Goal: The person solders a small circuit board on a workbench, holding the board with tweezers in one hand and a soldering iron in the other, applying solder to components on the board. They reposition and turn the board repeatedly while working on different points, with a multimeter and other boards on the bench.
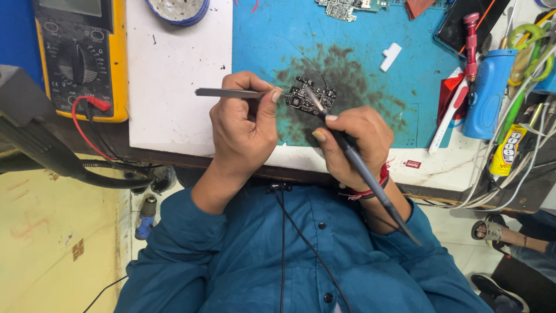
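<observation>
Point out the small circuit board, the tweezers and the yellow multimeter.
small circuit board [301, 96]: head view, on its dark left half.
tweezers [223, 92]: head view, on the bare metal shaft left of the hand.
yellow multimeter [119, 64]: head view, on its yellow right edge.

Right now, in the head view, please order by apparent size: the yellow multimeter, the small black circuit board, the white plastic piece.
1. Yellow multimeter, though cut off by the frame.
2. Small black circuit board.
3. White plastic piece.

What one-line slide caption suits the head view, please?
Left hand steadies circuit board with tweezers; right hand applies soldering iron.
</observation>
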Motion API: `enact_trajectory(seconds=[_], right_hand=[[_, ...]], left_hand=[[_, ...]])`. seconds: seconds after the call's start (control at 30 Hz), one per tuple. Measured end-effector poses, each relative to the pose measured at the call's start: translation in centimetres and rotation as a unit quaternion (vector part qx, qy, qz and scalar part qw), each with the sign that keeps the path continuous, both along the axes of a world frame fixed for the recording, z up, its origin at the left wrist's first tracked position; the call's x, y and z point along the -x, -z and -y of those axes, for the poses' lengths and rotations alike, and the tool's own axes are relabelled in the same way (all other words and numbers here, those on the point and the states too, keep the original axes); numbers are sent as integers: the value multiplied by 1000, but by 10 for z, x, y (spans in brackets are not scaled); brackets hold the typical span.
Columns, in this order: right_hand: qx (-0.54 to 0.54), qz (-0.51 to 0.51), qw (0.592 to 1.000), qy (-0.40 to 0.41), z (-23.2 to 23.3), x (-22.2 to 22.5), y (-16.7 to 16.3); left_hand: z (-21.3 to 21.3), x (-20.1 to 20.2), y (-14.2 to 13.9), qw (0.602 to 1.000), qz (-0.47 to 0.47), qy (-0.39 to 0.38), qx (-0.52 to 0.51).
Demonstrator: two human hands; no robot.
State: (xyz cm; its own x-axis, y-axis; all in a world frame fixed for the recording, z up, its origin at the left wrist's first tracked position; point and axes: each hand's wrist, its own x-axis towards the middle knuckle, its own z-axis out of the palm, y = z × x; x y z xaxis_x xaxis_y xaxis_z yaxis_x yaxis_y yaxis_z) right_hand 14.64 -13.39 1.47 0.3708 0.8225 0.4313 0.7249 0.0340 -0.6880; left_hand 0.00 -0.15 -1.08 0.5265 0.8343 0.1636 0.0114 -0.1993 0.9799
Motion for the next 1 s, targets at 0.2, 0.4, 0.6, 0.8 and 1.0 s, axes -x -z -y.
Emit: enact_trajectory(seconds=[0.2,0.4,0.6,0.8,1.0], right_hand=[[21,4,999,-29,1,-1,2],[38,19,998,-56,-2,1,0],[41,43,996,-59,-6,2,-3],[36,51,996,-65,-7,2,-4],[39,49,996,-64,-7,2,-4]], left_hand=[[1,1,3,1000,5,-1,-19],[2,1,3,1000,-8,1,-6],[3,0,3,1000,-12,0,-17],[3,0,3,1000,-15,0,-10],[3,-1,3,1000,-11,1,-7]])
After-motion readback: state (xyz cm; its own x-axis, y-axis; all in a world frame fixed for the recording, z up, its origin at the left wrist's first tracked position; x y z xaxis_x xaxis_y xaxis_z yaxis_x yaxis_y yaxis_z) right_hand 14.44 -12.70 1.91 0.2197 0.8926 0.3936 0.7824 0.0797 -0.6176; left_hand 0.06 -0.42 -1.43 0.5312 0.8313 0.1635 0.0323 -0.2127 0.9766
